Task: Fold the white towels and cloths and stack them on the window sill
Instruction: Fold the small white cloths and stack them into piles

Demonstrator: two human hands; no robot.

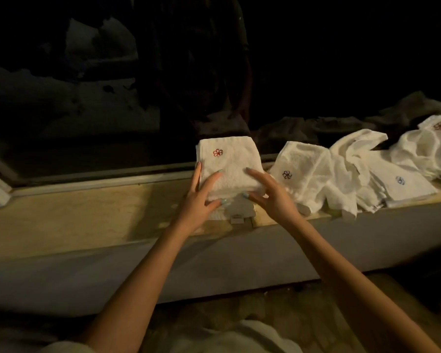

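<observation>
Bare arms, painted nails
The left hand [197,200] and right hand [271,197] wear pale mint-green nail polish.

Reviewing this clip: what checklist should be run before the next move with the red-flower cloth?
1. Red-flower cloth folded flat: ok.
2. Left hand and right hand both rest on it: ok.
3. Its edges line up with the folded cloths beneath: not ok, those stick out in front.
4. These lie wholly on the window sill: ok.
5. Pile of unfolded cloths finished: not ok, several remain to the right.
</observation>
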